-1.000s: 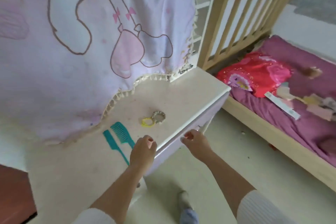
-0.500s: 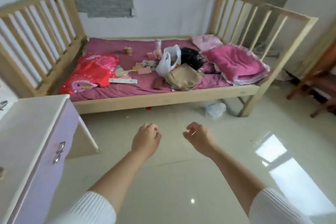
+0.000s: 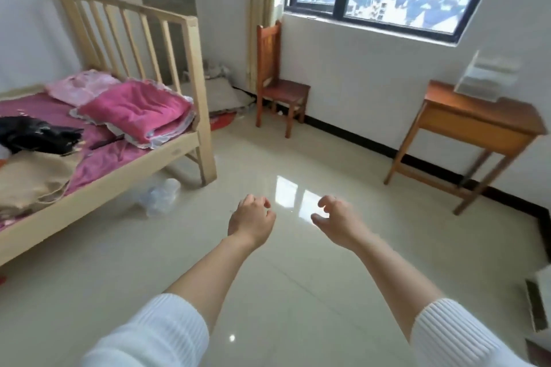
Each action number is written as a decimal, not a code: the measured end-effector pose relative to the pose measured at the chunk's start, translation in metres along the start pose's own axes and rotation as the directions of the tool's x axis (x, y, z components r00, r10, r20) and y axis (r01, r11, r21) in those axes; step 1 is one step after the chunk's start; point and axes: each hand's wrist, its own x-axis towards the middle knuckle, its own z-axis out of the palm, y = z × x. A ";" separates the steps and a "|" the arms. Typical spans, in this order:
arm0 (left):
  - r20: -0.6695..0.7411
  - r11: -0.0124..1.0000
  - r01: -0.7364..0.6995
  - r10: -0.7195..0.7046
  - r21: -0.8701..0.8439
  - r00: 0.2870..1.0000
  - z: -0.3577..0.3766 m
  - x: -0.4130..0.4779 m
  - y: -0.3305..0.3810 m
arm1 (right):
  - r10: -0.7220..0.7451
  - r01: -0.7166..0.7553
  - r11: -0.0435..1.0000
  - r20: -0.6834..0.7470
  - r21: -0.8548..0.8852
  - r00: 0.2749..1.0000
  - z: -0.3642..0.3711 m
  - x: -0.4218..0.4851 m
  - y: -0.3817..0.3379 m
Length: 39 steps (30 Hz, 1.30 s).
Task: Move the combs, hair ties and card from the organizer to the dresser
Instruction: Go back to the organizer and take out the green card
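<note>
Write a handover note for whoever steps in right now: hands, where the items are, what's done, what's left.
Left hand: empty, fingers loosely curled, held out over the floor.
Right hand: empty, fingers open and curled, also over the floor.
Items: no combs, hair ties, card or dresser in view. A clear organizer sits on the desk under the window; its contents can't be made out.
Done: can't be judged from this view.
Left: probably check the organizer for remaining items and carry them to the dresser.
</note>
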 end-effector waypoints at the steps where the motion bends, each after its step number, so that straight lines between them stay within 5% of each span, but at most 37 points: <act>1: 0.020 0.999 -0.044 0.044 0.011 0.999 0.013 0.019 0.025 | 0.038 -0.039 0.999 -0.020 -0.005 0.999 -0.015 0.010 0.023; 15: 0.133 0.872 -0.488 0.481 0.028 0.867 0.142 0.335 0.292 | 0.348 -0.359 0.933 -0.267 0.009 0.899 -0.201 0.258 0.231; 25: 0.175 0.798 -0.603 0.595 -0.012 0.784 0.211 0.527 0.443 | 0.452 -0.453 0.888 -0.341 0.083 0.824 -0.294 0.431 0.342; 39: 0.200 0.801 -0.580 0.599 -0.150 0.775 0.380 0.773 0.671 | 0.487 -0.519 0.853 -0.444 0.055 0.752 -0.442 0.674 0.577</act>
